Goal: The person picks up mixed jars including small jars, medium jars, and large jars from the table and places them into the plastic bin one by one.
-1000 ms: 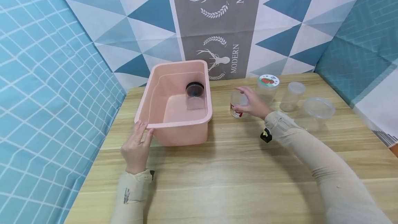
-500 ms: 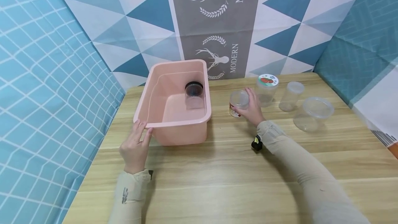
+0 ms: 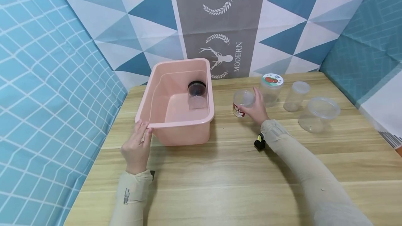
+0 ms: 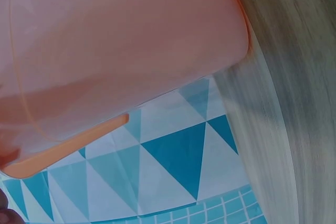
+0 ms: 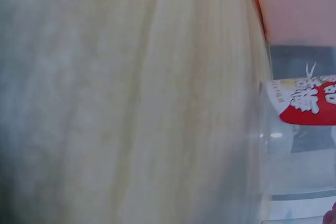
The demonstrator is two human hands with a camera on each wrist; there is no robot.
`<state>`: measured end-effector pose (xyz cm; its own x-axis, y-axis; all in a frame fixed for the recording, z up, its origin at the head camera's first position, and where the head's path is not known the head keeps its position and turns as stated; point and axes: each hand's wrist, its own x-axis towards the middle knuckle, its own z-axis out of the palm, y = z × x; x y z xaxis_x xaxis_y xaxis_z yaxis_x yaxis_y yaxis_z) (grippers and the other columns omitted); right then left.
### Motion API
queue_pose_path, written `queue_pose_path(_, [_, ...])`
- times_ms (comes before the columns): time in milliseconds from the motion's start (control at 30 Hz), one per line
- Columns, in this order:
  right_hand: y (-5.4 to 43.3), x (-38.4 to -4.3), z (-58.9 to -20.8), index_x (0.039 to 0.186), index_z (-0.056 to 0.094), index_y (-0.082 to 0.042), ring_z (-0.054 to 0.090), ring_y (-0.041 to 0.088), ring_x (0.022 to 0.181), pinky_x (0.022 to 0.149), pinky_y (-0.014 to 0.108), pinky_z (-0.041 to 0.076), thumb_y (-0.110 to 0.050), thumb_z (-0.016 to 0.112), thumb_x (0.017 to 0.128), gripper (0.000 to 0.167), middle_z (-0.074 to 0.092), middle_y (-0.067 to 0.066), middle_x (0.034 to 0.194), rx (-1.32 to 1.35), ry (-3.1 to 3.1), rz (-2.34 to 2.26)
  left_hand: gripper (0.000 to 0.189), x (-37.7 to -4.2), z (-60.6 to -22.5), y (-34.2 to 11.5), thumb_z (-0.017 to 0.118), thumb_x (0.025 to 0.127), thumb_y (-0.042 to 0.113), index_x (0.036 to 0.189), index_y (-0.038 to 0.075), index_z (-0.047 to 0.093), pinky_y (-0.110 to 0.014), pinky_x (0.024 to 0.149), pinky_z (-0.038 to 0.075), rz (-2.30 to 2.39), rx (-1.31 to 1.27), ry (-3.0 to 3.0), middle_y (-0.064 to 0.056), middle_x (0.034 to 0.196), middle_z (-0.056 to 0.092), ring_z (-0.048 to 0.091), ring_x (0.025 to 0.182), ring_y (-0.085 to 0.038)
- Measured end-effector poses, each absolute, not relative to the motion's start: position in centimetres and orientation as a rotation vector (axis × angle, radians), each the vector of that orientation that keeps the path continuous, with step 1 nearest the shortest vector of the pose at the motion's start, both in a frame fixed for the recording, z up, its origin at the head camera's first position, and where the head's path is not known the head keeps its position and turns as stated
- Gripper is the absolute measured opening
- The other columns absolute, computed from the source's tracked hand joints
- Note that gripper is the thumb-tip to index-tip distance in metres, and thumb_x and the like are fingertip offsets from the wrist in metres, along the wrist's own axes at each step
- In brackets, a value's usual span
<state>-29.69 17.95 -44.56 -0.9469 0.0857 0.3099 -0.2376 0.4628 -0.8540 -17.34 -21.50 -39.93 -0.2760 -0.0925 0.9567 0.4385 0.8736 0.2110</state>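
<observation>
Over the front left corner of a pink plastic basin (image 3: 185,136), my left hand (image 3: 136,151) grips the rim, thumb and fingers on it. The left wrist view shows the basin's wall (image 4: 126,35) close up. To the basin's right, my right hand (image 3: 255,109) holds a short clear plastic jar (image 3: 239,101) from its right side, thumb in front. That jar stands upright on the table and bears a red and white label (image 5: 310,103), plain in the right wrist view. Inside the basin lies a clear jar with a black lid (image 3: 197,95).
Right of my right hand stand a clear jar with a printed tomato-like lid (image 3: 272,80), a slim clear jar (image 3: 296,97) and a wide clear jar (image 3: 318,116). Patterned cloth walls (image 3: 220,23) border the wooden table (image 3: 213,180) at the back and sides.
My right hand has drawn in against the short jar, its wrist shifting left, and the jar's label has turned a little. The left hand stays on the basin's rim.
</observation>
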Motion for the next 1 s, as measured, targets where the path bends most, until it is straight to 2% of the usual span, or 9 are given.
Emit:
queue_pose_path(200, [18.2, -30.2, -45.1, 0.152, 0.012, -0.003, 0.025, 0.045, 0.134, 0.105, 0.06, 0.027, -0.018, 0.085, 0.07, 0.111, 0.02, 0.028, 0.151, 0.013, -2.436, 1.543, 0.054, -17.4, -39.9, -21.4, 0.055, 0.094, 0.048, 0.088, -0.002, 0.075, -0.047, 0.055, 0.05, -0.525, -0.256, -1.788, -0.017, 0.097, 0.071, 0.07, 0.083, -0.036])
queue_pose_path(433, [18.2, -30.6, -45.1, 0.152, 0.011, -0.003, 0.016, 0.048, 0.136, 0.106, 0.061, 0.021, -0.024, 0.084, 0.071, 0.112, 0.028, 0.029, 0.148, 0.024, -2.506, 1.483, 0.054, -17.3, -40.0, -21.5, 0.057, 0.091, 0.049, 0.089, -0.002, 0.075, -0.045, 0.044, 0.043, -0.492, -0.238, -1.795, -0.017, 0.098, 0.07, 0.07, 0.077, -0.037])
queue_pose_path(767, [18.1, -30.9, -44.8, 0.151, -0.001, -0.001, 0.033, 0.046, 0.13, 0.106, 0.053, 0.031, -0.013, 0.082, 0.074, 0.114, 0.024, 0.033, 0.147, 0.069, -2.427, 1.695, 0.053, -17.5, -39.8, -21.4, 0.059, 0.089, 0.05, 0.091, -0.002, 0.075, -0.045, 0.046, 0.044, -0.484, -0.256, -1.792, -0.017, 0.1, 0.07, 0.07, 0.08, -0.037])
queue_pose_path(1000, [17.8, -30.9, -45.3, 0.151, -0.001, 0.0, 0.035, 0.046, 0.129, 0.106, 0.051, 0.031, -0.009, 0.08, 0.075, 0.111, 0.02, 0.032, 0.149, 0.057, -2.379, 1.806, 0.053, -17.3, -39.9, -21.5, 0.059, 0.09, 0.049, 0.091, -0.001, 0.074, -0.045, 0.046, 0.044, -0.483, -0.25, -1.801, -0.017, 0.1, 0.07, 0.069, 0.079, -0.037])
